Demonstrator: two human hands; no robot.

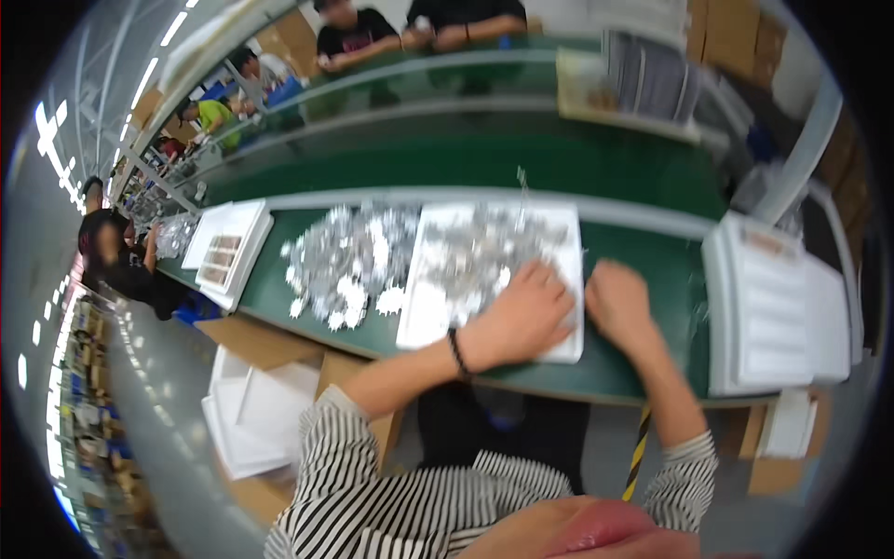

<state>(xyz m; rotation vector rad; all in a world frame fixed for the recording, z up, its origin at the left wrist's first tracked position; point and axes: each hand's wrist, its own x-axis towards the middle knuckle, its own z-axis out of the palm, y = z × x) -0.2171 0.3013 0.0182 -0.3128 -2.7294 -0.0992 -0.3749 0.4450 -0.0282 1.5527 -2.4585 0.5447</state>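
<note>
My left hand point(526, 315), with a dark bracelet at the wrist, is over the right part of a shallow white tray point(424, 331). Its fingers are curled, and whatever they hold is hidden. Just past the tray's right edge, my right hand point(615, 300) is closed above the green table, its fingers folded out of sight. Inside the tray lie many small silvery pieces point(470, 247), blurred and too small to name. Left of the tray spreads a pile of shiny, spiky-edged silvery pieces point(345, 261).
Stacked white trays point(764, 312) stand at the table's right end; another white tray point(233, 256) with brownish pieces lies at the left. Below the table is a cardboard box point(256, 340) with white sheets point(265, 419). A metal rail point(643, 216) runs behind. Several people work beyond.
</note>
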